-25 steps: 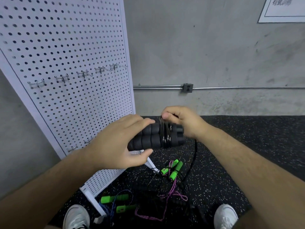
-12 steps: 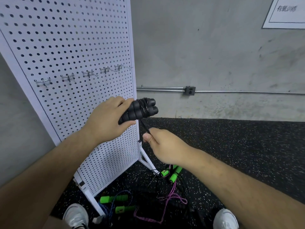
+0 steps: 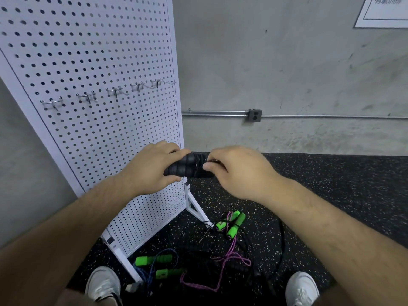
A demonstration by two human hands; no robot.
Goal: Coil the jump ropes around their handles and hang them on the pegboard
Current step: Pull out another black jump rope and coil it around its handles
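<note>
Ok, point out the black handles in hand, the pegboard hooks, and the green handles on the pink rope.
black handles [image 3: 185, 167], head view, ribbed foam midway.
pegboard hooks [image 3: 115, 91], head view, middle hook of row.
pink-rope green handles [image 3: 237, 225], head view, nearer handle's foam.

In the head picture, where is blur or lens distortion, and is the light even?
Head view: pegboard holes smear at upper left; the wide lens tilts the board and stretches the forearms; left hand, right hand and black handles look sharp; light is soft, no glare.
</note>
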